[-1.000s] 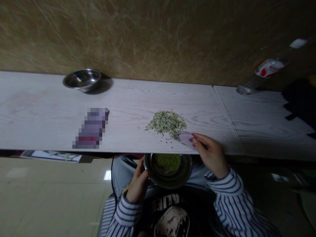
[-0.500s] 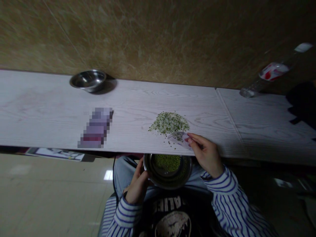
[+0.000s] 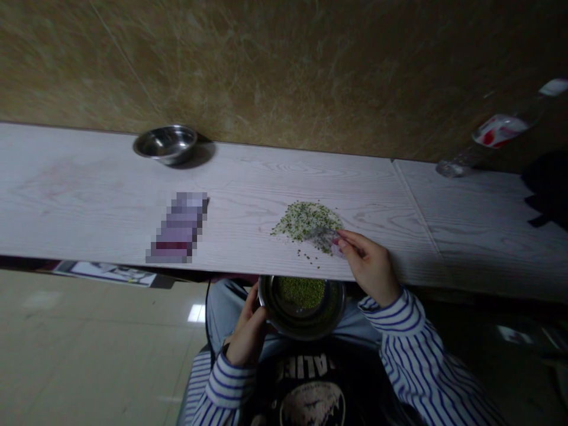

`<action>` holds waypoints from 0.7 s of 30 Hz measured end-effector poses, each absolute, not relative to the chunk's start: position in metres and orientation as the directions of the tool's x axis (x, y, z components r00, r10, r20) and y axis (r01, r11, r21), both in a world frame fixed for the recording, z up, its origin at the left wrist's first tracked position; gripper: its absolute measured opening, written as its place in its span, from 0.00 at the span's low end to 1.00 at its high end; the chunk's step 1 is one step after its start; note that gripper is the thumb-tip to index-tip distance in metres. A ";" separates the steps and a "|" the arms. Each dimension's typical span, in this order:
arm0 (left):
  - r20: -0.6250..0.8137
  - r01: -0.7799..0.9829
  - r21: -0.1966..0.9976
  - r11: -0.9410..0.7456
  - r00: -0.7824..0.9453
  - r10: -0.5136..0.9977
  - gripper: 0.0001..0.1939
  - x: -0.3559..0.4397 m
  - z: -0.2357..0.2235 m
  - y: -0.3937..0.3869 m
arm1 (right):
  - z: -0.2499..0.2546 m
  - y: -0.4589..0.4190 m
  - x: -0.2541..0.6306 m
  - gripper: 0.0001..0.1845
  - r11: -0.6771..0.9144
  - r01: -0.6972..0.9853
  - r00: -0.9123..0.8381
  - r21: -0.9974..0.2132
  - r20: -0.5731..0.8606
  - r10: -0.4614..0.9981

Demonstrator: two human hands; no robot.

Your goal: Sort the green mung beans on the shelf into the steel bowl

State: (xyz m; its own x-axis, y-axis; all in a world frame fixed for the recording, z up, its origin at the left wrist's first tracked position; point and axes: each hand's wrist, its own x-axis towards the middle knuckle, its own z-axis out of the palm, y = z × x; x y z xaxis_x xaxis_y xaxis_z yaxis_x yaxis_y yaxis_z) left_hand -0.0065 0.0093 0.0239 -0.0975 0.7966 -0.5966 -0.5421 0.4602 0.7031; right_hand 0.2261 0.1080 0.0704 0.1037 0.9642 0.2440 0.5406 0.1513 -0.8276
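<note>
My left hand (image 3: pixel 247 332) is closed on the left rim of a steel bowl (image 3: pixel 306 329), which sits at my lap below the table edge. Small green beans (image 3: pixel 300 292), like mung beans, lie in that bowl. On the table spreads a heap of green beans mixed with white grains (image 3: pixel 306 216). My right hand (image 3: pixel 373 265) pinches a thin, see-through piece of plastic (image 3: pixel 327 237) between thumb and fingers. Its far end is at the near right side of the heap, partly over it. Several loose beans lie between the heap and the table's front edge.
Against the wall on the pale wooden table (image 3: pixel 239 201) stands a second steel bowl (image 3: pixel 167 148). A blurred-out flat phone-like object (image 3: pixel 178 228) lies left of the heap. At the right are a clear plastic bottle (image 3: pixel 497 131) and a dark object (image 3: pixel 548 186).
My right hand has moved the plastic piece slightly away from me, onto the heap's near right side. My left hand still holds the bowl. The whole view has shifted slightly.
</note>
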 end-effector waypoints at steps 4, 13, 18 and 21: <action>-0.585 -0.537 0.713 0.451 -0.101 0.805 0.36 -0.006 0.025 0.009 | 0.072 0.111 0.225 0.17 0.167 0.549 0.065 -0.819 0.241 0.968; -0.587 -0.528 0.715 0.459 -0.096 0.804 0.37 -0.007 0.022 0.010 | 0.077 0.106 0.227 0.17 0.180 0.555 0.042 -0.812 0.244 0.969; -0.589 -0.528 0.712 0.463 -0.092 0.803 0.38 -0.008 0.024 0.010 | 0.074 0.110 0.225 0.17 0.182 0.553 0.049 -0.813 0.250 0.967; -0.598 -0.537 0.705 0.463 -0.099 0.795 0.38 -0.009 0.023 0.009 | 0.076 0.108 0.226 0.16 0.183 0.554 0.028 -0.812 0.238 0.971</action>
State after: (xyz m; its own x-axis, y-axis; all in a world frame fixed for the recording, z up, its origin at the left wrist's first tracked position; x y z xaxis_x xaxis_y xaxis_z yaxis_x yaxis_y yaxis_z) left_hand -0.0088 0.0093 0.0228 -0.0989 0.7953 -0.5981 -0.5367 0.4635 0.7051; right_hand 0.2256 0.1080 0.0759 0.0277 0.9709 0.2378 0.5539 0.1832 -0.8122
